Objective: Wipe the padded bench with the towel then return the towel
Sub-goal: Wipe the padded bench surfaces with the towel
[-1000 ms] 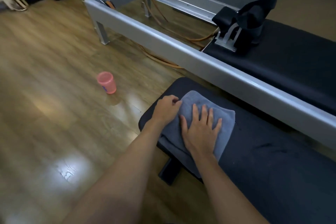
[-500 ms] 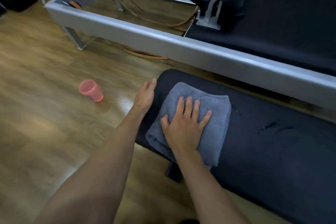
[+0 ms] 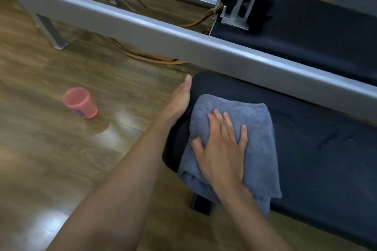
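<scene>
The towel (image 3: 255,128) is lying folded at the left end of the padded bench (image 3: 326,159), its near part hanging over the front edge. My right hand (image 3: 222,149) is pressing down on it, fingers (image 3: 243,132) straight and spread. My left hand (image 3: 179,102) is resting open against the bench's left end, grasping nothing.

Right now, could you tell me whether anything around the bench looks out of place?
The pink cup sits alone on the wooden floor, left of the padded bench, an odd spot for it. The bench also shows faint streaks right of the towel. I cannot confirm a spill.
</scene>
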A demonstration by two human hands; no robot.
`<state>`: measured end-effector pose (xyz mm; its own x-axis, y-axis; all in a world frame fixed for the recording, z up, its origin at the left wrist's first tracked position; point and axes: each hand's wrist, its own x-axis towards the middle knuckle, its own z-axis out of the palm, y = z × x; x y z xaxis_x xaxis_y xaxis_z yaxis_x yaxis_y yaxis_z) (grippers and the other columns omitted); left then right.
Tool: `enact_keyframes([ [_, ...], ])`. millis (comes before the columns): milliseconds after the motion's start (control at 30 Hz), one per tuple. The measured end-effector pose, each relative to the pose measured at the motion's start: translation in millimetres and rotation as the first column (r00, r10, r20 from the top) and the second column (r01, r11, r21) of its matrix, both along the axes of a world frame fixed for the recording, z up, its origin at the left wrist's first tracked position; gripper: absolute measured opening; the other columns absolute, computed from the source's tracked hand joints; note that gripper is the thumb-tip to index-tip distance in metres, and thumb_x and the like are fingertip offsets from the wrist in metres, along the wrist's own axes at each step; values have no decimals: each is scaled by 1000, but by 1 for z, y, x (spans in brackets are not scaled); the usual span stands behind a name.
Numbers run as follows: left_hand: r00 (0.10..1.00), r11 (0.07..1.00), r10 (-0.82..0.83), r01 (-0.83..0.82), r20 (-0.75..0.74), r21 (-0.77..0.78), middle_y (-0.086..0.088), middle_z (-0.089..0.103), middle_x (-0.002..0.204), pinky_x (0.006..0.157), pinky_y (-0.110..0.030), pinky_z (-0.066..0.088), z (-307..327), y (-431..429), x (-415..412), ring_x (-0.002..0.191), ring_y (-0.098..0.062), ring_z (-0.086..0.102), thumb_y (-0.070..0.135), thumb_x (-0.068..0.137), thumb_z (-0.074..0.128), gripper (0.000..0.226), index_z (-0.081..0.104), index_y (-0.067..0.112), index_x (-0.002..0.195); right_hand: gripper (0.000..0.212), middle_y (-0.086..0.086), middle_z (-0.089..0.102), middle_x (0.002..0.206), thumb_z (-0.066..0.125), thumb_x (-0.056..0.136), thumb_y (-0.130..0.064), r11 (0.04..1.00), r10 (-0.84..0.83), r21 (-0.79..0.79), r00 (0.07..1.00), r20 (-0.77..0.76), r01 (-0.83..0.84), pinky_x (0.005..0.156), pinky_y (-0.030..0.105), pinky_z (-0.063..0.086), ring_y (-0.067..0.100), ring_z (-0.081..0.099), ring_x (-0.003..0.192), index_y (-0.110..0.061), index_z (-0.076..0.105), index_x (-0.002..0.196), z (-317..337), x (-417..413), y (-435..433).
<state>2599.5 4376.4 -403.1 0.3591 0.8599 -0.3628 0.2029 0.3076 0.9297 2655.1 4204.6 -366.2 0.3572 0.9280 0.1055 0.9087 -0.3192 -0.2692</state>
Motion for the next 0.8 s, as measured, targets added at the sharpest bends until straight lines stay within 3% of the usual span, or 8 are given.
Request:
enact_keyframes([
  [133, 999, 999, 42, -42, 30, -6, 0, 59, 136, 111, -43, 36, -4, 3, 4, 126, -17, 53, 99, 57, 20, 114, 56, 23, 133, 60, -2, 31, 159, 44, 92, -36, 1000, 16, -14, 998, -62, -17, 121, 48, -2, 13, 16, 149, -20, 32, 149, 4, 38, 60],
  [233, 996, 997, 77, -76, 42, -18, 2, 61, 132, 110, -42, 38, -8, 3, 2, 123, -16, 55, 101, 52, 19, 115, 59, 26, 129, 58, 1, 44, 150, 42, 90, -39, 999, -36, -17, 998, -54, 35, 120, 52, 6, 18, 30, 143, -18, 38, 144, 5, 61, 118],
  [300, 989, 990, 139, -138, 59, -19, 2, 65, 127, 109, -41, 40, -2, -3, 2, 119, -15, 58, 98, 57, 17, 106, 64, 27, 122, 58, 3, 51, 142, 39, 87, -44, 995, -98, -38, 995, -28, 97, 118, 54, 11, 21, 39, 136, -17, 44, 138, 4, 63, 142],
  [367, 981, 983, 182, -182, 66, -7, -1, 66, 123, 107, -41, 41, 4, -6, 2, 115, -17, 59, 88, 70, 16, 94, 66, 25, 119, 60, 5, 49, 144, 38, 87, -45, 991, -129, -43, 991, -20, 129, 117, 53, 10, 22, 37, 137, -16, 43, 139, 3, 57, 147],
  [467, 973, 972, 230, -230, 14, 42, -4, 64, 126, 108, -41, 39, 11, -14, -1, 118, -19, 57, 70, 91, 14, 77, 66, 20, 119, 62, 5, 39, 154, 42, 88, -39, 995, -103, 1, 993, -53, 103, 120, 50, 7, 20, 27, 145, -14, 39, 145, 0, 46, 131],
  [533, 969, 968, 246, -245, -14, 59, -4, 63, 127, 108, -42, 39, 16, -17, -3, 119, -20, 56, 67, 93, 15, 75, 66, 20, 119, 63, 3, 30, 160, 44, 90, -35, 998, -61, -9, 994, -92, 60, 121, 48, 4, 19, 19, 149, -15, 35, 149, 3, 33, 114],
  [700, 970, 970, 242, -242, 24, 35, -8, 71, 110, 102, -44, 45, 13, -20, -9, 107, -24, 63, 78, 78, 21, 75, 71, 26, 96, 69, 2, 29, 160, 46, 86, -37, 998, -1, -60, 994, -112, -6, 121, 46, 5, 17, 18, 149, -15, 34, 150, 9, -19, 31],
  [800, 986, 985, 163, -161, 32, -61, -7, 69, 118, 104, -47, 44, -9, -12, -11, 112, -23, 62, 93, 64, 29, 94, 68, 24, 112, 73, 2, 41, 154, 42, 78, -44, 998, 5, -68, 1000, -10, -6, 117, 44, 11, 18, 32, 145, -15, 44, 145, 6, -45, -23],
])
